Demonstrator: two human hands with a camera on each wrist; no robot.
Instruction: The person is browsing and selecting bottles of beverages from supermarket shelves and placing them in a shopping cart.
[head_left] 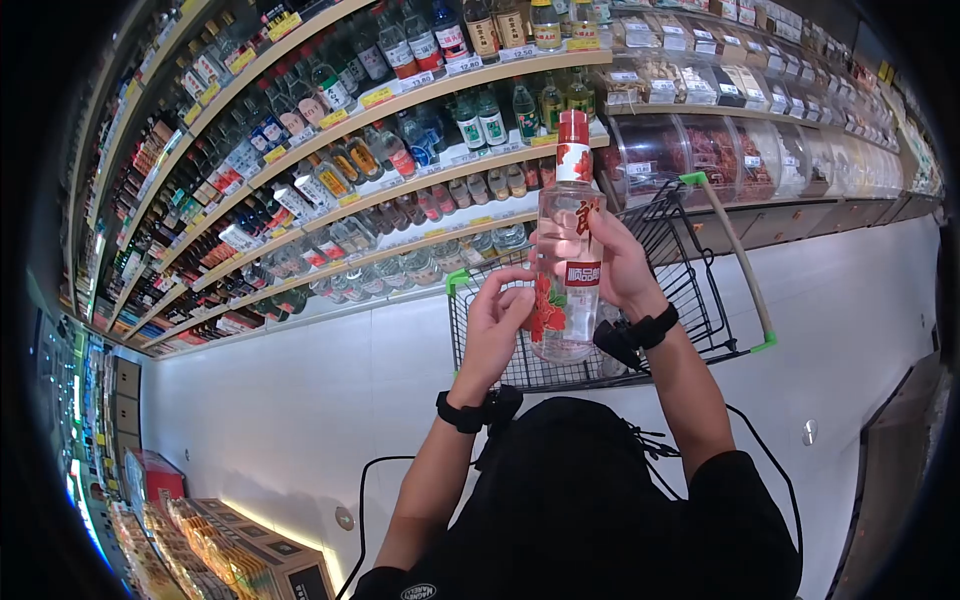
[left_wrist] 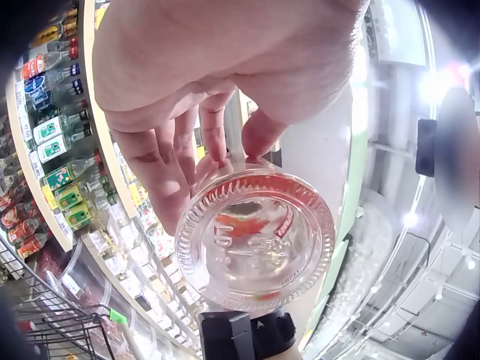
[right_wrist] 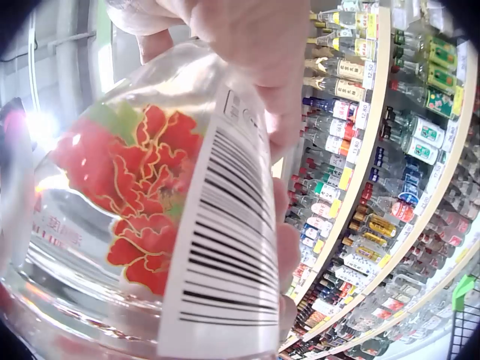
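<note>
A clear glass liquor bottle (head_left: 566, 250) with a red cap and red flower print stands nearly upright in front of the person. The right hand (head_left: 622, 262) grips it on its right side, around the middle. Lower down on the left side, the left hand (head_left: 497, 325) holds it with curled fingers and thumb. In the left wrist view, the fingertips of the left hand (left_wrist: 195, 142) meet the glass behind the round, ridged base of the bottle (left_wrist: 259, 240). A white barcode label (right_wrist: 225, 240) runs along the bottle beside the red flowers in the right wrist view.
A wire shopping cart (head_left: 660, 260) with green corners stands just beyond the bottle. Long curved shelves (head_left: 400, 100) full of bottles rise ahead and to the left. Clear bins (head_left: 690, 150) of dried goods line the right. Stacked cartons (head_left: 250, 545) are at the lower left.
</note>
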